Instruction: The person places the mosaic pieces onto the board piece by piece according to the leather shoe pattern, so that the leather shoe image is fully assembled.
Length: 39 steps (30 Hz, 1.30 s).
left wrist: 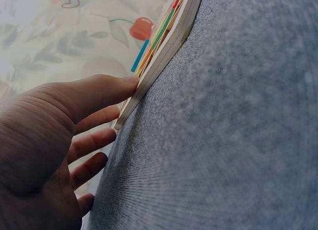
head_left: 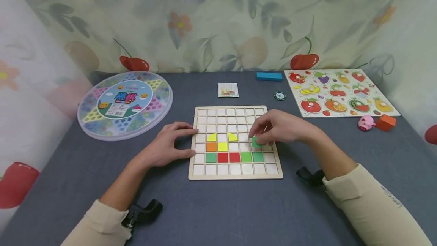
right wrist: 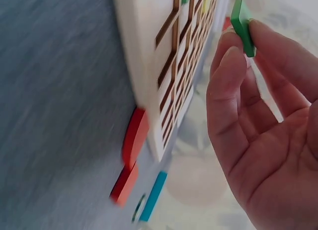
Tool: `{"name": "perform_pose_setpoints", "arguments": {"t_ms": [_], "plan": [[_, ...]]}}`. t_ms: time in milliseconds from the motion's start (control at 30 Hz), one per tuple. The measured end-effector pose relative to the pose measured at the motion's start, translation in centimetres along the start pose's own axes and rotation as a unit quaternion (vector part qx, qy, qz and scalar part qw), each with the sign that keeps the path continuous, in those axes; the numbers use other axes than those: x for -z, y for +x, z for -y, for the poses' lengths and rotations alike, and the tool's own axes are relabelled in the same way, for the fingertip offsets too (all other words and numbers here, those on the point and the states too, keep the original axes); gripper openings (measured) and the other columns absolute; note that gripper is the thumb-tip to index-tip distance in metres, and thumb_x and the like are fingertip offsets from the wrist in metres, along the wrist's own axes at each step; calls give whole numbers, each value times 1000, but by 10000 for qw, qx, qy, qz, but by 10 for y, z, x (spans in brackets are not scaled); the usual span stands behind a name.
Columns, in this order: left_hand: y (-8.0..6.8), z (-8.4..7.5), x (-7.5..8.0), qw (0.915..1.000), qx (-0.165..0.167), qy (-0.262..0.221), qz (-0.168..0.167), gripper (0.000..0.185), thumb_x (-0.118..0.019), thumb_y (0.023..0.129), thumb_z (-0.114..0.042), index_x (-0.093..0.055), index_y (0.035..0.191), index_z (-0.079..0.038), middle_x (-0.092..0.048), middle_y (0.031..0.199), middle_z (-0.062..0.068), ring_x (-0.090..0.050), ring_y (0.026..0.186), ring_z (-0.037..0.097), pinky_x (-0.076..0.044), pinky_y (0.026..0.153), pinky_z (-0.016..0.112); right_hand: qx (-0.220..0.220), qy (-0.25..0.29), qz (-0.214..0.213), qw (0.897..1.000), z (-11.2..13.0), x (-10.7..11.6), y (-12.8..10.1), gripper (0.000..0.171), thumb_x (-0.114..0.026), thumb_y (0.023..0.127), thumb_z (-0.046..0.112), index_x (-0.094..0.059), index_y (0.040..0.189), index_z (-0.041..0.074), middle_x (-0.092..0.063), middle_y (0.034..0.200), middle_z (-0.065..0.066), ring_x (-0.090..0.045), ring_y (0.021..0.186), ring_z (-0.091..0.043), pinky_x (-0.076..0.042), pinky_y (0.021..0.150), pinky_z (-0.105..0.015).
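A wooden grid board point(head_left: 235, 177) lies on the table, with square cells. Yellow quarter-round pieces point(head_left: 233, 137), an orange square point(head_left: 211, 147), a yellow square point(head_left: 222, 147), and a row of red point(head_left: 223, 157) and green squares point(head_left: 246, 157) sit in its cells. My left hand point(head_left: 167, 143) touches the board's left edge with thumb and index finger, its fingers fairly straight. Over the board's right half, my right hand point(head_left: 281, 126) pinches a green square tile point(right wrist: 242, 26) between thumb and fingers. In the head view, that hand partly hides the tile and the cells behind it.
Two red pieces point(right wrist: 135, 135) lie beside the board's right edge. Behind the board is a small pattern card point(head_left: 228, 90). A round game board point(head_left: 160, 113) stands left; a blue block point(head_left: 269, 76), a chip point(head_left: 280, 96), a fruit puzzle point(head_left: 327, 105), a pig figure point(head_left: 366, 123) and an orange block point(head_left: 385, 123) lie right.
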<state>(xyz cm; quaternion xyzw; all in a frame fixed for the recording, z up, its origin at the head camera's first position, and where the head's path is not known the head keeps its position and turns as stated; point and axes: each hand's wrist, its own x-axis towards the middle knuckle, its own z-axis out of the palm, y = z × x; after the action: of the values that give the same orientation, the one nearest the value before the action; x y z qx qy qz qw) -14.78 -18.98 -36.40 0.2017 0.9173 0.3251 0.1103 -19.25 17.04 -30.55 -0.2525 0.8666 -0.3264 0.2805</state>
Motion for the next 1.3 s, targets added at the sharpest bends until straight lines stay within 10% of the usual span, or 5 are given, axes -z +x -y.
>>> {"name": "perform_pose_setpoints", "arguments": {"t_ms": [633,1300], "plan": [[0,2,-1,10000,-45,-21,-27,63,-78,91,-31,-59,148,-15,-45,154,14,-33,142,39,-29,112,64,90,-455,142,9988,32,-28,48,15,-73,87,4,-81,95,14,-69,82,-2,-60,73,-16,-49,69,-30],[0,1,-1,9999,-65,73,-54,63,-79,91,-31,-59,148,-15,-46,154,13,-34,141,39,-30,113,63,-247,-1129,81,9933,44,-38,49,16,-77,88,6,-83,97,18,-72,94,-2,-60,88,-21,-49,71,-30]]}}
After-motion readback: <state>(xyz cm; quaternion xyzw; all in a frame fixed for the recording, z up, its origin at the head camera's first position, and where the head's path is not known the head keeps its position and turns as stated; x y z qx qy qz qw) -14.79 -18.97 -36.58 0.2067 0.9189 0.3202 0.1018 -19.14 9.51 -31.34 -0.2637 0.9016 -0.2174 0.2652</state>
